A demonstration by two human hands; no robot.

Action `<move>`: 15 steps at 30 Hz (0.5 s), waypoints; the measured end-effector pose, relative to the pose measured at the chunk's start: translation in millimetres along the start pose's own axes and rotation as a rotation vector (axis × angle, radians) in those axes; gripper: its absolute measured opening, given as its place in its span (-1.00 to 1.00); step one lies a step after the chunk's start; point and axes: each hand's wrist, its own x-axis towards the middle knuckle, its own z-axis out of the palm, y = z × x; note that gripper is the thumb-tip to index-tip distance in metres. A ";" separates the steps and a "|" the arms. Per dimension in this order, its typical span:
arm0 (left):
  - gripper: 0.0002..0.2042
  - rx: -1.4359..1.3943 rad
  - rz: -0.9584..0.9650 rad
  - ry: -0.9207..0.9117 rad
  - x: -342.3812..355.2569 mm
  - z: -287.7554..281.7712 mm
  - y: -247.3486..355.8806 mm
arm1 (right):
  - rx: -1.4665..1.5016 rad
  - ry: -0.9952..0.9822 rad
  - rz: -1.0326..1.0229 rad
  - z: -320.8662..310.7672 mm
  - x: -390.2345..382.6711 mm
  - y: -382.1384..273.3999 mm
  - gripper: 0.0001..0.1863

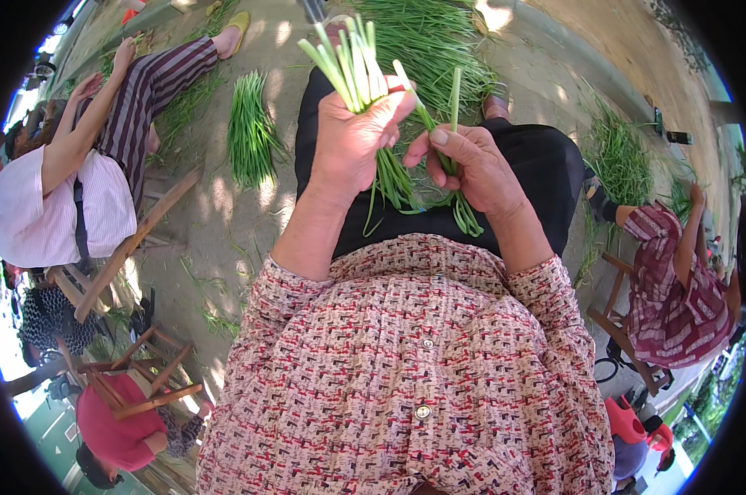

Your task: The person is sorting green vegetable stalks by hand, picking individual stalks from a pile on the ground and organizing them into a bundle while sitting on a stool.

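My left hand is closed round an upright bunch of green stalks, whose pale cut ends stick up above the fist while the long leaves hang below toward my lap. Just to its right, my right hand pinches a few separate stalks between thumb and fingers, their leaves drooping over my black trousers. Beyond my knees lies a large heap of green stalks. A tidy sheaf lies on the ground to the left.
People sit on both sides: one in striped trousers on a wooden seat, one in pink, one in maroon. Another pile of greens lies right, on sun-dappled concrete near a low kerb.
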 end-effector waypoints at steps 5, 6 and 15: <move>-0.88 0.055 0.068 -0.011 -3.2 -1.7 -10.8 | -0.069 0.034 -0.010 7.8 1.2 0.0 -0.62; -0.87 0.110 0.093 -0.001 -2.5 -3.6 -12.7 | -0.071 0.029 -0.005 6.3 1.5 1.0 -0.64; -0.84 0.284 0.101 0.021 -1.2 -13.3 -17.1 | -0.257 0.090 -0.068 3.2 -0.1 1.5 -0.67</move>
